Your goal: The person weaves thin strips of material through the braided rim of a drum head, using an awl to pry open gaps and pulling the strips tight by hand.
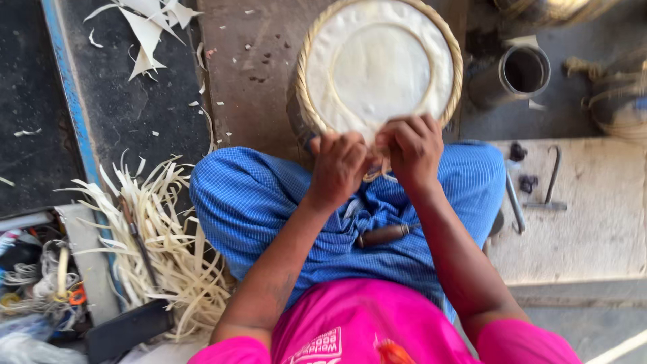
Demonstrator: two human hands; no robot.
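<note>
Cane edging on the round white tray (317,40) is being bound; the strip is pinched by both the left hand (339,165) and the right hand (412,145), and tight pulling is likely needed next.

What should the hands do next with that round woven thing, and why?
Probably pull the loose pale strip snug against the rim. Both the left hand and the right hand pinch the near edge of the round basket lid, where the strip end hangs loose between them.
</note>
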